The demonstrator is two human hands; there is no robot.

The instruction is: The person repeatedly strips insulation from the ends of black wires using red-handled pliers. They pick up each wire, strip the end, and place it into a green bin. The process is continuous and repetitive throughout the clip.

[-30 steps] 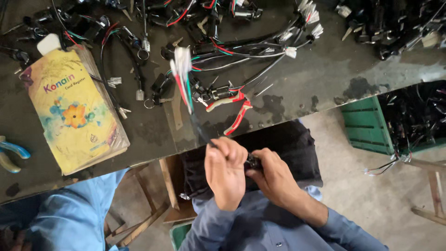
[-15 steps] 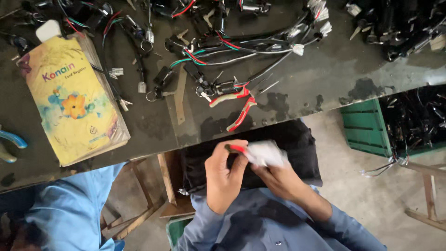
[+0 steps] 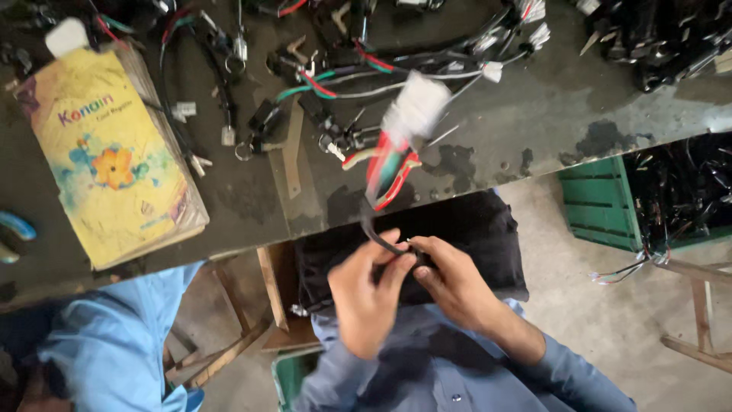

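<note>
Both my hands are held close together over a black cloth on my lap, just below the edge of the dark workbench. My left hand and my right hand both grip the black sheathed end of a wire harness. Its red and green wires rise over the bench edge. They end in a white plug, which is blurred. The fingertips hide the exact spot where the cable is pinched.
A yellow flowered booklet lies on the bench at left, with blue-handled pliers beyond it. Tangled harnesses and switches fill the back. A green crate of black parts stands right. Another person's blue sleeve is lower left.
The harness end swung from upper left down to my hands, and now stands up again to the right over the bench. My hands stayed together on the cable.
</note>
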